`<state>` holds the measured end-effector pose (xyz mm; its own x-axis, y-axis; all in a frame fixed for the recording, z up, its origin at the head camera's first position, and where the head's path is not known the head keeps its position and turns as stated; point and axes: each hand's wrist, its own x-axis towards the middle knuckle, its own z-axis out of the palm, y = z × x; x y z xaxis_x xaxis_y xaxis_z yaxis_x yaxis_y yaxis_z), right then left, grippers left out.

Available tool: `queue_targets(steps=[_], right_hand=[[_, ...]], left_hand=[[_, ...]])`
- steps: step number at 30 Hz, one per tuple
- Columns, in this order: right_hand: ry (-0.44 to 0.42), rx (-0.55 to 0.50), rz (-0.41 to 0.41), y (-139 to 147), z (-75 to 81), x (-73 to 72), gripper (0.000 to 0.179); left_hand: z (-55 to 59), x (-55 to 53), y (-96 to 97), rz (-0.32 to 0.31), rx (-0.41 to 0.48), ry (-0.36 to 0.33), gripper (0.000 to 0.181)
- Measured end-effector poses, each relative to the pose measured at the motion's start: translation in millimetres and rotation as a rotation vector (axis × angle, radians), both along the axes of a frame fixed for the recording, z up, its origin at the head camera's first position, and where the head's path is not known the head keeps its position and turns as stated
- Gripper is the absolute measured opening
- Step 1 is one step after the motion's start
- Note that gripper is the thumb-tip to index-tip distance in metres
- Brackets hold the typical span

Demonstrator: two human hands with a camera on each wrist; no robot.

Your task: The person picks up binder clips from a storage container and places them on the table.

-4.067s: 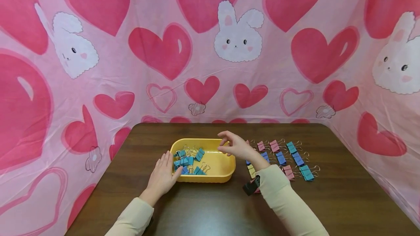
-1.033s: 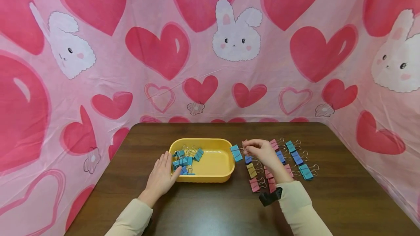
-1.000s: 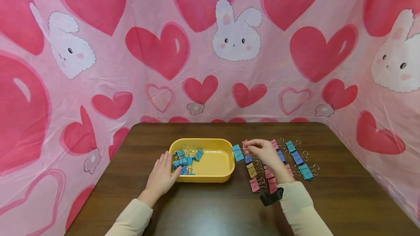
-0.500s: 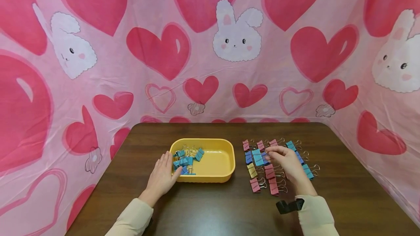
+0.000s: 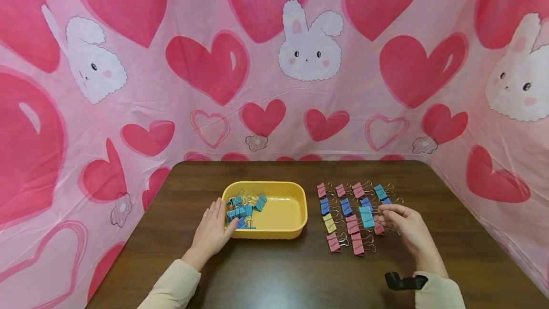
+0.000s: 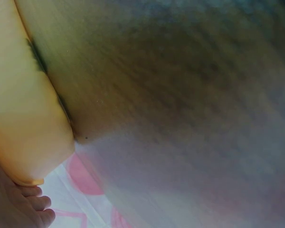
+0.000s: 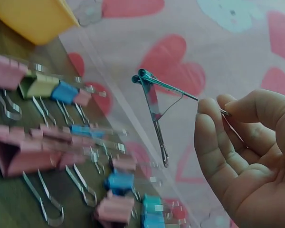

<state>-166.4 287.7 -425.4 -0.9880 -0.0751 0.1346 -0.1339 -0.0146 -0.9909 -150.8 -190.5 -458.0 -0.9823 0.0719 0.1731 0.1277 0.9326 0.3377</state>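
Observation:
My right hand [image 5: 409, 232] pinches a teal binder clip [image 5: 366, 217] by a wire handle, between thumb and fingers. It covers part of the rows of binder clips on the right side of the table. In the right wrist view the teal binder clip [image 7: 152, 82] hangs in front of the fingertips, raised off the table. My left hand [image 5: 211, 229] rests against the left end of the yellow tray [image 5: 274, 234], fingers straight, thumb at the near rim. Several teal and blue binder clips [image 5: 241, 211] lie jumbled in the tray's left half. The left wrist view shows the fingertips beside the tray [image 6: 31, 118].
Pink binder clips [image 5: 358, 244], a yellow binder clip [image 5: 329, 223], blue binder clips [image 5: 324, 206] and a teal binder clip [image 5: 380, 192] lie in rows right of the tray. The brown table [image 5: 274, 275] meets a pink heart-patterned cloth [image 5: 266, 85] behind.
My right hand was over the tray, then came out with a teal binder clip. It has since carried the clip rightward across the rows. The left hand has stayed put.

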Motion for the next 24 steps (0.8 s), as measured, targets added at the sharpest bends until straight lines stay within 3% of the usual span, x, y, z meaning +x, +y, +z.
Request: queue_targets(steps=[4, 15, 24], right_hand=[[-0.001, -0.026, -0.005, 14, -7.3, 5.5, 0.018], [-0.071, 0.047, 0.023, 36, -26.3, 14.5, 0.017], [-0.068, 0.14, 0.182, 47, -41.9, 12.4, 0.026]], left_hand=[[-0.9, -0.8, -0.1, 0.0, -0.006, -0.005, 0.076], [-3.5, -0.7, -0.7, -0.003, -0.005, -0.002, 0.076], [-3.1, -0.5, -0.5, -0.004, -0.005, 0.002, 0.076]])
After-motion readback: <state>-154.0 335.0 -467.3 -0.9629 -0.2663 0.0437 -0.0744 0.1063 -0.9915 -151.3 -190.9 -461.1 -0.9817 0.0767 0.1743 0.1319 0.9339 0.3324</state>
